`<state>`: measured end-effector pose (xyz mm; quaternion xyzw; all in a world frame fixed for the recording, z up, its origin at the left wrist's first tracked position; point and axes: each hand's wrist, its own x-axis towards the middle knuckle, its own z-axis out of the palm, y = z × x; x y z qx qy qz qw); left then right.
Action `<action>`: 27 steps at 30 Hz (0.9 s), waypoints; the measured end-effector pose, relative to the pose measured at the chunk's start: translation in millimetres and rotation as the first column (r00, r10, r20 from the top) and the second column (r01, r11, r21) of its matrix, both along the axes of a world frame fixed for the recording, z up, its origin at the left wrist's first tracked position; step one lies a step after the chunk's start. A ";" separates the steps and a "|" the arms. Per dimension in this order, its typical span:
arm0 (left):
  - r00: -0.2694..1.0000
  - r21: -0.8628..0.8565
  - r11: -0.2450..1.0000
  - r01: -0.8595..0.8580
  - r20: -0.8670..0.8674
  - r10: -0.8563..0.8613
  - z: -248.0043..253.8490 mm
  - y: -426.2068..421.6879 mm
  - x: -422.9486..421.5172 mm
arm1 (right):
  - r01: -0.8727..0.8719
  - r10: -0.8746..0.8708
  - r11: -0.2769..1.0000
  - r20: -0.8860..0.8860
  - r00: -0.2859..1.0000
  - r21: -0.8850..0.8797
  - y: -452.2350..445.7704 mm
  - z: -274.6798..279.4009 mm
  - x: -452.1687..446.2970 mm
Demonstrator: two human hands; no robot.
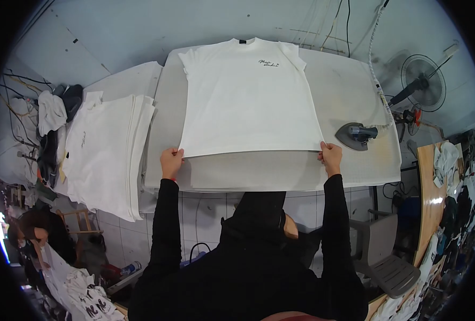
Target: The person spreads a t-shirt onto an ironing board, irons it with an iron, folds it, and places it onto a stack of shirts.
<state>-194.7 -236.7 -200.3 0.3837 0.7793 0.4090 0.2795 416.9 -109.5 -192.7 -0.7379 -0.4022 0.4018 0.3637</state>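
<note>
A white T-shirt (pixel 248 101) with small dark lettering on the chest lies spread on the padded ironing table (pixel 221 174), its collar toward the wall. My left hand (pixel 172 162) pinches the left corner of its hem. At the right corner, my right hand (pixel 330 157) grips the hem the same way. The hem stretches fairly straight between both hands, near the table's front part. To the right of my right hand, a steam iron (pixel 355 136) rests on the table, its hose rising toward the ceiling.
A stack of white shirts (pixel 106 155) hangs over the left table's front edge. A fan (pixel 422 83) stands at the back right. On the right are a grey plastic chair (pixel 385 251) and a wooden table (pixel 430 198). Another person (pixel 39 235) is at the lower left.
</note>
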 end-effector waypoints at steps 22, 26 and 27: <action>0.947 -0.115 0.989 -0.097 -0.316 0.056 29.1 -107.9 44.3 | -0.048 -0.041 0.989 0.566 0.824 0.141 -111.5 -2.3 4.0; 0.962 -0.233 0.972 -0.035 -0.270 -0.031 33.1 -102.2 29.2 | -0.048 -0.009 0.997 0.672 0.741 0.065 -109.3 14.0 2.2; 0.954 -0.237 0.971 0.020 -0.286 -0.089 34.4 -97.1 18.1 | -0.054 0.033 0.999 0.711 0.702 0.007 -102.5 25.2 -0.8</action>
